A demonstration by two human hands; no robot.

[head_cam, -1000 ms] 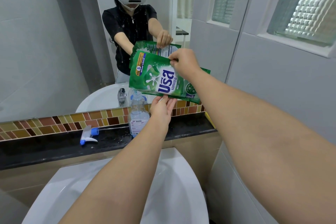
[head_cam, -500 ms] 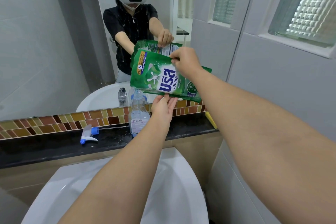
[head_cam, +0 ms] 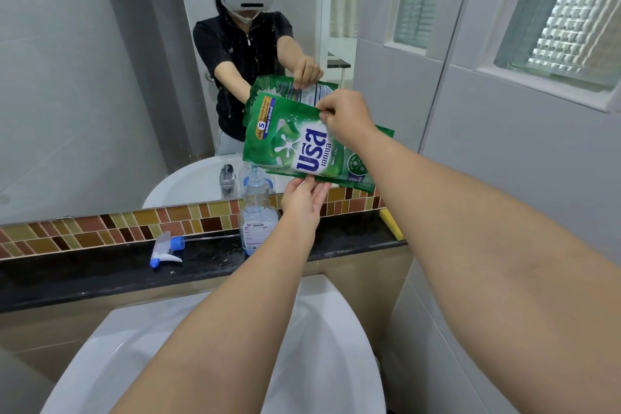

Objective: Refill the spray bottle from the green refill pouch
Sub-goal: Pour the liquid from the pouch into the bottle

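On the far left, the spray trigger head point(head_cam: 165, 251) lies on its side on the dark worktop point(head_cam: 84, 274), its tube running right toward the bottle. Moving in, the clear spray bottle point(head_cam: 257, 217) stands upright on the worktop against the tiled strip point(head_cam: 100, 232), cap off, neck open. I'm holding the green refill pouch point(head_cam: 299, 148) tilted above it, its lower left corner right over the bottle's mouth, and I can make out a thin stream dropping from that corner into the neck. A little blue liquid sits in the bottom of the bottle.

My left hand point(head_cam: 304, 200) is under the pouch, fingers loosely spread and pointing up, the tips touching the pouch's lower edge, propping it and not wrapped around anything. My right hand point(head_cam: 346, 119) is up on the pouch's top edge, thumb and fingers pinched tight on the film. Further right, a yellow sponge point(head_cam: 391, 223) sits at the end of the worktop against the wall. The white basin point(head_cam: 322, 346) is below my forearms. The mirror point(head_cam: 100, 77) behind shows the pouch and hands from the other side.
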